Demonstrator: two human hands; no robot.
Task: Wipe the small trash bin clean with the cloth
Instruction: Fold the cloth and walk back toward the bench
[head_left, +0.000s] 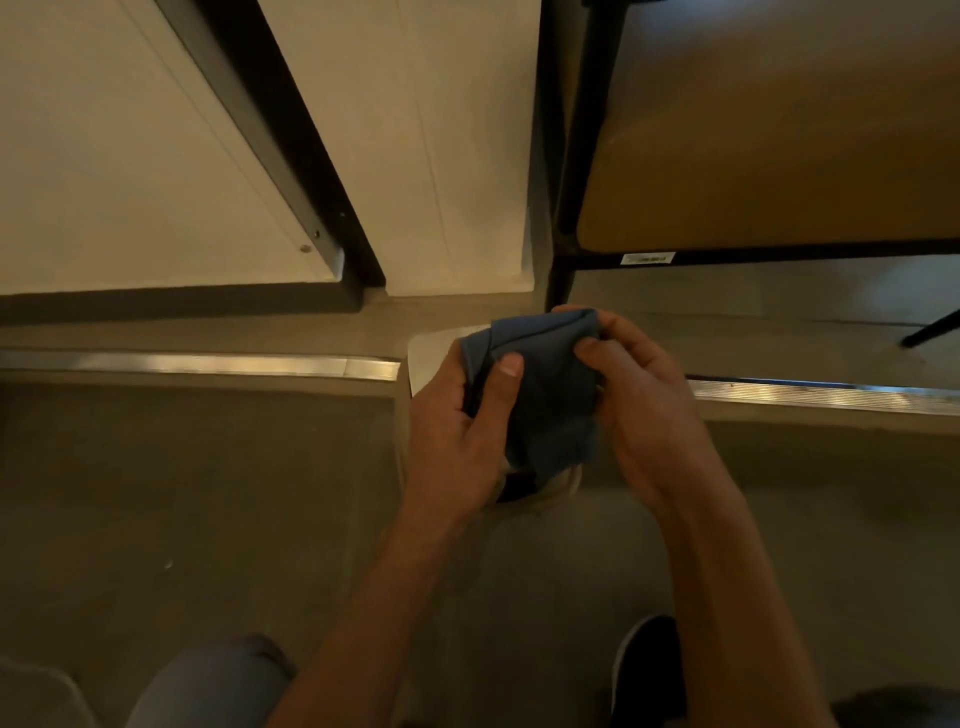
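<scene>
Two hands meet over the floor, and between them we hold the blue cloth (540, 395), bunched and folded into a thick wad. Our left hand (457, 436) grips its left side, fingers curled under the fabric and the thumb (506, 374) pressed flat on top. Our right hand (644, 405) pinches the right and upper edge of the cloth, thumb and curled fingers closed on a fold near the top corner.

Directly beneath the cloth and our hands we see parts of the small trash bin (431, 348): a pale flat corner showing at the upper left of the cloth, and a light curved rim with a dark patch below the cloth's lower edge. Most of the bin is hidden, so we cannot tell whether the cloth touches it.

The bin stands on the grey floor (208, 493), just at a metal strip (208, 364) that runs across the floor from the left edge and resumes on the right. Beyond the strip stand white panels (441, 156) with a dark bar (270, 140) between them, and at the upper right a brown shelf board (779, 130) in a black frame. Near the bottom edge we see our knee (208, 686) in grey fabric and a dark shoe (649, 665).
</scene>
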